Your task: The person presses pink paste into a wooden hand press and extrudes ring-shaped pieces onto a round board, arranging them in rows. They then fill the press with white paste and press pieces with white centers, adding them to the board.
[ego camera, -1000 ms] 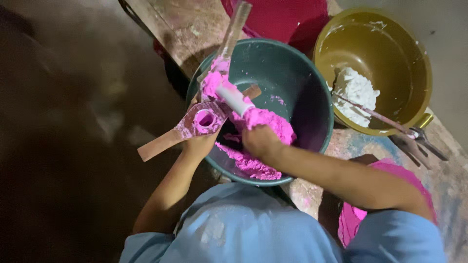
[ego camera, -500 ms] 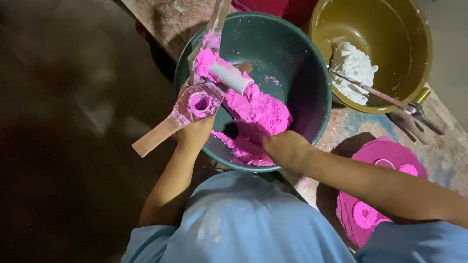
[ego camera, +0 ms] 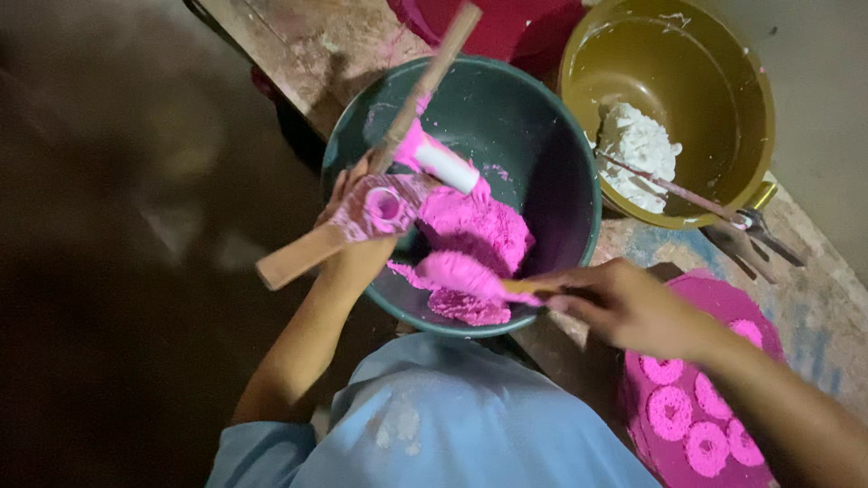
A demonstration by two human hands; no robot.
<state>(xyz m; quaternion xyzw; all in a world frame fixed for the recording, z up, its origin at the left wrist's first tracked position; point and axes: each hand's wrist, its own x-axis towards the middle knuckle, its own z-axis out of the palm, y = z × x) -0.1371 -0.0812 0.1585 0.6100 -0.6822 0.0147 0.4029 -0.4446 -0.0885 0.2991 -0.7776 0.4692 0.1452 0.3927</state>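
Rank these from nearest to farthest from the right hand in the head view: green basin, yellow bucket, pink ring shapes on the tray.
From the right hand:
1. Green basin, just left.
2. Pink ring shapes, below right.
3. Yellow bucket, upper right, farthest.

L hand raised, forearm angled up from lower left, fingers curled shut in a grip, knuckles smeared pink. R hand reaches in from right, arm bent, fingers pinched closed, palm down, wrist near level.
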